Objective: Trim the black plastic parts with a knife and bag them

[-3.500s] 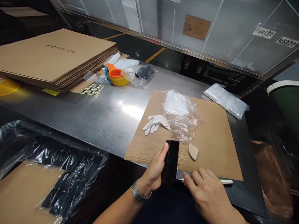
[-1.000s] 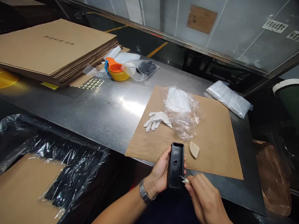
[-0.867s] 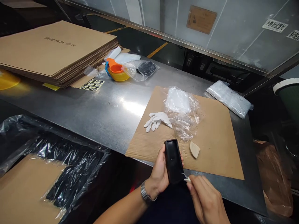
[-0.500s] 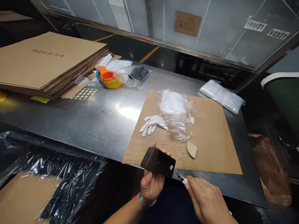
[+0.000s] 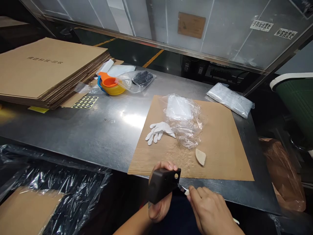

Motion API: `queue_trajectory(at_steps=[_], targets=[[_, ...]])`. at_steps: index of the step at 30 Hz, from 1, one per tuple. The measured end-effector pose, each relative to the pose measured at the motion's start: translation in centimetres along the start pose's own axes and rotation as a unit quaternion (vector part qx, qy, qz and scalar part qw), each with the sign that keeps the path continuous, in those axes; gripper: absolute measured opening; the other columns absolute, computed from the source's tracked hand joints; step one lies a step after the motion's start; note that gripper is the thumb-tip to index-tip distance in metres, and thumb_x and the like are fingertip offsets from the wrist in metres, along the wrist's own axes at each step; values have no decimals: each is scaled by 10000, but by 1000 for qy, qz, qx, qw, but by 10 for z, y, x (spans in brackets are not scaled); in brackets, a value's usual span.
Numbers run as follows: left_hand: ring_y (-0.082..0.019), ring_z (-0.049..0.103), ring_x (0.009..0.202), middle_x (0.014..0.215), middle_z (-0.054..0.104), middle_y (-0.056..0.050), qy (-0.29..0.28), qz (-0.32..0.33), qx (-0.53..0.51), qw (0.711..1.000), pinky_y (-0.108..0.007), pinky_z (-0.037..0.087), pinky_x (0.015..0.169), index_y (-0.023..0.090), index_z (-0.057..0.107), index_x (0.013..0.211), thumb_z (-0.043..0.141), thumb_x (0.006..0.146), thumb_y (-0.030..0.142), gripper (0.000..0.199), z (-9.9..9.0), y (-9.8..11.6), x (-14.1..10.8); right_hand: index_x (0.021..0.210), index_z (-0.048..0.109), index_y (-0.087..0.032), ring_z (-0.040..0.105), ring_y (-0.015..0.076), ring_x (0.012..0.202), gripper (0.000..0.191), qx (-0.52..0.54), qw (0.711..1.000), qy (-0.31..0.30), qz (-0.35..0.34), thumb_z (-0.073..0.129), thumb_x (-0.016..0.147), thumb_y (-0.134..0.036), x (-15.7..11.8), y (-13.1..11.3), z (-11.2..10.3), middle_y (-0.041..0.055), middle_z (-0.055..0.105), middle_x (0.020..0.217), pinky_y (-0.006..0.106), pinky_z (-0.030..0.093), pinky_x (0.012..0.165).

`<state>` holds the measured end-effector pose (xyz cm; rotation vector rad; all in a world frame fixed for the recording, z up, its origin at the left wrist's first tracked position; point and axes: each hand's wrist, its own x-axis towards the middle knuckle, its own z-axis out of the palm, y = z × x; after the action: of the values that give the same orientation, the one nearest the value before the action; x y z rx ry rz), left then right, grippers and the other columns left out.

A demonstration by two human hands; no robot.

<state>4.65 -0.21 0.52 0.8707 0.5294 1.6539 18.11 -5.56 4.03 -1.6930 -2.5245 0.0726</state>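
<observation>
1. Head view: grips black piece [image 5: 161, 187] in left hand [image 5: 160, 209], near front edge of cardboard sheet [image 5: 220, 143]; pinches knife [image 5: 182, 188] in right hand [image 5: 207, 205].
2. Just swings holed end upward, apparently presenting edge to blade.
3. Points holed end rightward, away; slants long axis lower-left to upper-right.

At six o'clock, the left hand [image 5: 159, 209] is closed in a bent grip, its four fingers [image 5: 168, 165] curled above and its thumb lower; the palm is mostly hidden, so its wrist seems perhaps flexed. The left forearm [image 5: 137, 224] points toward two o'clock. At five o'clock, the right hand [image 5: 209, 206] is pinching, knuckles up, fingertips toward ten o'clock.
</observation>
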Motion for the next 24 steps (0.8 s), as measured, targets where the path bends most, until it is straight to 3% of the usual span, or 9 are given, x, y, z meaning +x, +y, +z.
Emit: queue_trajectory(at_steps=[5,11,17,24], targets=[[-197,479,791,853,501,-21,10,29,53,998,-340,425,756,364,554,1128,489,670,710,577,7,0,1,904,524,-157,555,184,466,208,-33,999,21,10,340,833,-90,1,-6,2,8,563,554,285,291,435],[-200,481,730,775,497,-23,40,39,105,993,-359,428,717,320,625,978,452,633,772,595,13,2,1,949,538,-108,546,200,488,247,-73,996,44,17,409,740,-83,0,-11,6,49,567,568,288,335,462],[-200,494,712,760,515,-18,36,55,113,991,-377,449,698,374,598,1089,450,638,770,618,10,2,0,967,557,-88,543,192,492,320,-78,996,30,-10,447,669,-54,-1,-8,-2,43,566,567,280,344,458],[-211,509,722,770,519,-24,31,54,120,991,-384,447,707,362,608,1076,456,642,762,610,6,-1,-4,969,584,-85,550,166,509,347,-82,995,-5,-52,508,633,-43,-1,-4,-11,36,602,608,264,354,454]])
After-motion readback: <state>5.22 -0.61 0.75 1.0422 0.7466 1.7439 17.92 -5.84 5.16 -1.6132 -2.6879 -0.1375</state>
